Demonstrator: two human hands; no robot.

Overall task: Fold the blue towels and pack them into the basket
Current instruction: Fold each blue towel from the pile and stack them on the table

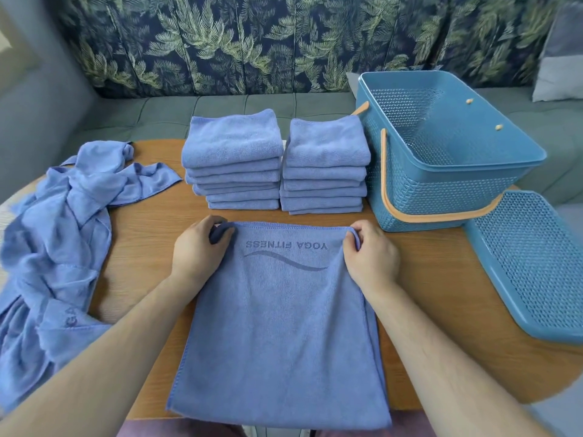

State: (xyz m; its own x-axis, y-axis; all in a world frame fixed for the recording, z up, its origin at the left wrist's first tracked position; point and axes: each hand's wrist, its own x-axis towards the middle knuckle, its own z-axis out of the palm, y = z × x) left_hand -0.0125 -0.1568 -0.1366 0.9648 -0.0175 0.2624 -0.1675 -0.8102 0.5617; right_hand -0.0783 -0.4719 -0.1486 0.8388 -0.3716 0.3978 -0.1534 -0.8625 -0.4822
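Worktop (419, 279): folded stacks (233, 143) 12 o'clock | left hand (198, 247), right hand (369, 257) pinch towel (277, 326) corners | heap (56, 234) 9 o'clock unfolded | basket (441, 192) empty

Directly before you, the spread towel (277, 326) lies flat on the worktop (142, 247) and reaches its near edge. Your left hand (198, 247) holds the towel's far left corner, and your right hand (369, 250) holds the far right corner. Behind the towel, the left stack (233, 143) and the right stack (326, 146) of folded towels stand side by side, almost touching. To your left, the heap of unfolded towels (56, 241) covers that end of the worktop and spills over its edge. The basket (441, 190) stands just right of the right stack. The lid (530, 263) lies in front of the basket, right of the spread towel. The sofa (220, 105) runs behind the worktop.
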